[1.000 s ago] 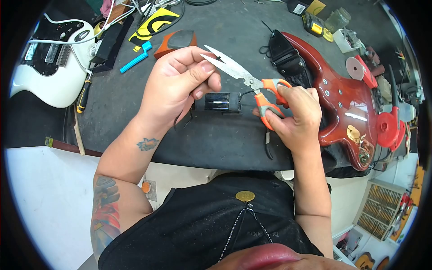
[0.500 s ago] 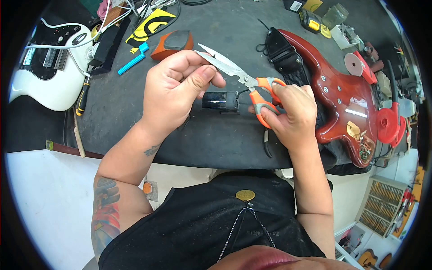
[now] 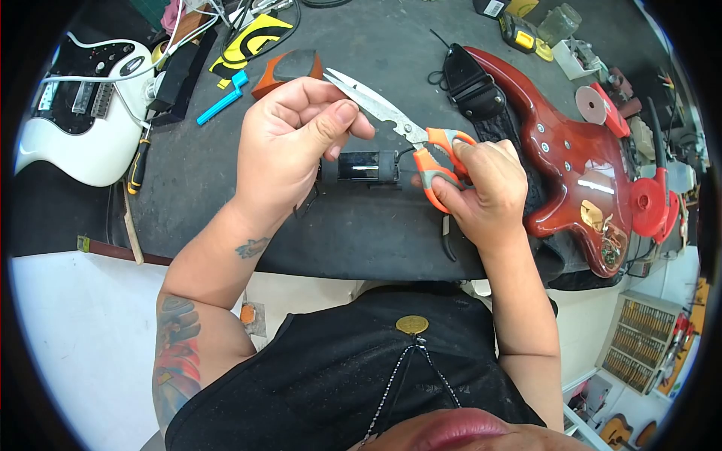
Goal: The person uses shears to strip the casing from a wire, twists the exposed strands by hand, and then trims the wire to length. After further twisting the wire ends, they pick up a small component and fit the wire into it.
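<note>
Between the two hands, over the bench [image 3: 361, 240]: one pair of scissors [image 3: 410, 129], orange-and-grey handles, blades slightly parted and pointing toward the left hand [image 3: 282, 143]. Right hand [image 3: 490, 184] grasps the scissors by the handles, one loop on either side of the thumb-and-finger grip. Left hand: thumb and fingers drawn together beside the blades; cannot tell whether anything is pinched there, or whether the skin touches metal. Below the blades, between the hands: one black rectangular part [image 3: 359, 167], lying on the bench. Guitar bodies on the bench, two: one white [image 3: 75, 156], well left of the left hand; one red [image 3: 560, 139], right of the right hand. Beyond the left hand, one orange-and-grey block [image 3: 301, 66]; farther left, one blue tool [image 3: 224, 99] and one screwdriver [image 3: 138, 165]. Beyond the right hand, one black case [image 3: 474, 83].
</note>
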The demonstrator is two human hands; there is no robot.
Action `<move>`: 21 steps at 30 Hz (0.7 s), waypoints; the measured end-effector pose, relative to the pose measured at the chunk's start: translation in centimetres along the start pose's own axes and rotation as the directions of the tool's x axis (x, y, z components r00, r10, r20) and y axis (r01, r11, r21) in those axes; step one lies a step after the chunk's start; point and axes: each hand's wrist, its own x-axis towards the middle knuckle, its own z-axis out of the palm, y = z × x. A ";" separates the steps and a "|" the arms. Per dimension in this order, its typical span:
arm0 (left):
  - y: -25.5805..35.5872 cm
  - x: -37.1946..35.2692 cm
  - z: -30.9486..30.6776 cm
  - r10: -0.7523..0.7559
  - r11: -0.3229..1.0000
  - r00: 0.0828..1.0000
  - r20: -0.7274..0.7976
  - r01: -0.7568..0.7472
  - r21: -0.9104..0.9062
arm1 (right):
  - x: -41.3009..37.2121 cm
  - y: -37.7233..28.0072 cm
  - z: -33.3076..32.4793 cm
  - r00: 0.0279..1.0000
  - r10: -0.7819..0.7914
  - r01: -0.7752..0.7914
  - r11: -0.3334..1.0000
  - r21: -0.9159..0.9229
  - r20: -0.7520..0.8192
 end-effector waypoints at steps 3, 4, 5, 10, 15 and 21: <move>-0.1 0.1 -0.1 0.006 1.000 1.000 0.011 -0.006 -0.029 | -0.1 0.1 0.2 0.999 -0.016 0.016 1.000 0.013 -0.028; -0.1 0.2 0.0 0.011 1.000 1.000 0.012 -0.011 -0.024 | -0.1 0.0 0.1 1.000 -0.007 0.007 1.000 0.011 -0.009; 0.1 0.1 0.0 0.011 1.000 1.000 0.012 -0.011 -0.025 | -0.1 0.0 0.0 1.000 0.001 -0.002 1.000 0.009 0.011; 1.3 0.1 -0.8 -0.103 0.991 0.990 0.092 0.094 0.098 | 0.0 0.0 -0.3 0.999 0.012 -0.012 1.000 -0.014 0.031; 2.3 0.2 -0.9 -0.198 0.969 0.971 0.136 0.174 0.173 | -0.1 0.5 -0.9 0.999 -0.007 0.008 1.000 -0.016 0.051; 2.4 0.1 -1.0 -0.205 0.973 0.960 0.189 0.179 0.147 | -0.1 0.6 -0.9 0.997 -0.036 0.037 0.999 -0.006 0.067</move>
